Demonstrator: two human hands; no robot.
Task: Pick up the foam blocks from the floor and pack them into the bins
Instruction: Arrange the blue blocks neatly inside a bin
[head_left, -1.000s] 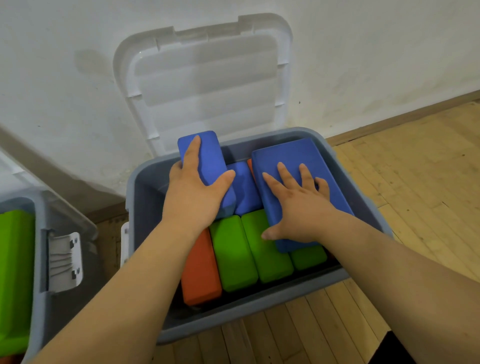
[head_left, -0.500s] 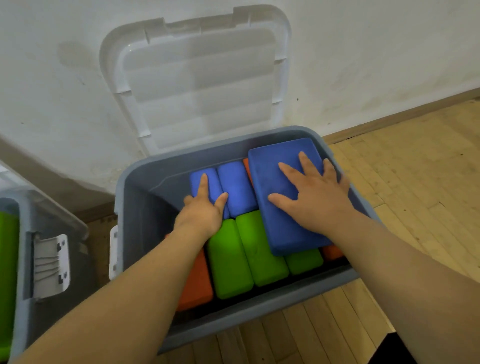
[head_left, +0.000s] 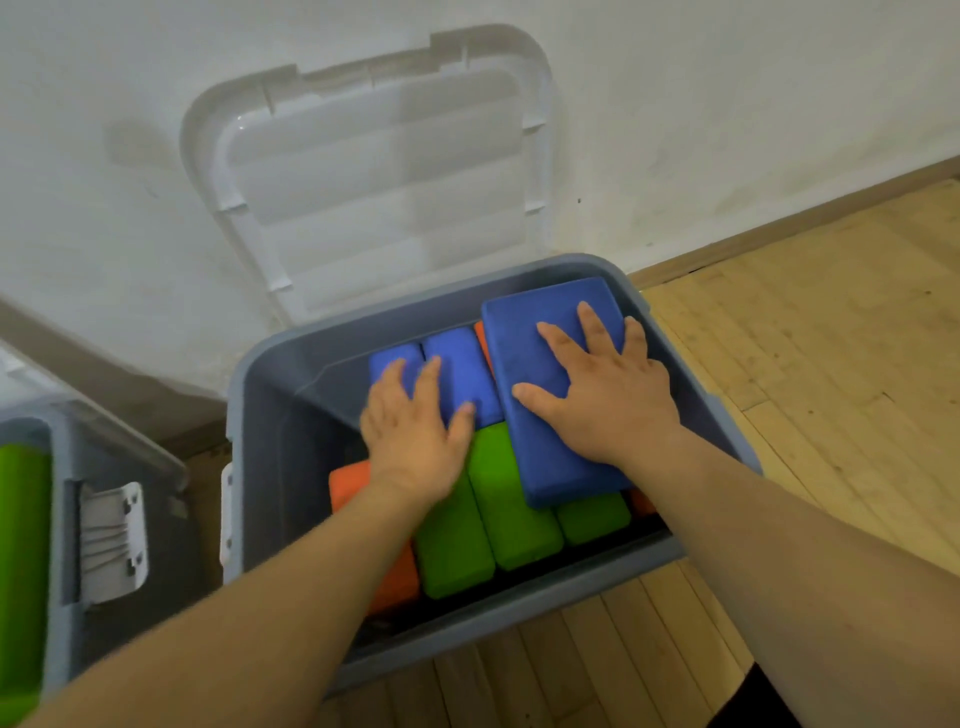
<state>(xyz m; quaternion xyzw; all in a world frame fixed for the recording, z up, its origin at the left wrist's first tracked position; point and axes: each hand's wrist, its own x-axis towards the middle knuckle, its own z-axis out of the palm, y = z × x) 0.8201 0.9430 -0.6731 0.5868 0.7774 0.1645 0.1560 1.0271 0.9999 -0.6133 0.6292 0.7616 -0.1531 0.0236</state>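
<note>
White wall, matte, with faint grey smudges and a few dark specks. Wooden skirting runs along its foot. Floor: pale narrow wood strips, seams visible, small dark marks. Light soft and even. A grey band lies low on the wall at left.

Open gap left of packed blocks
</note>
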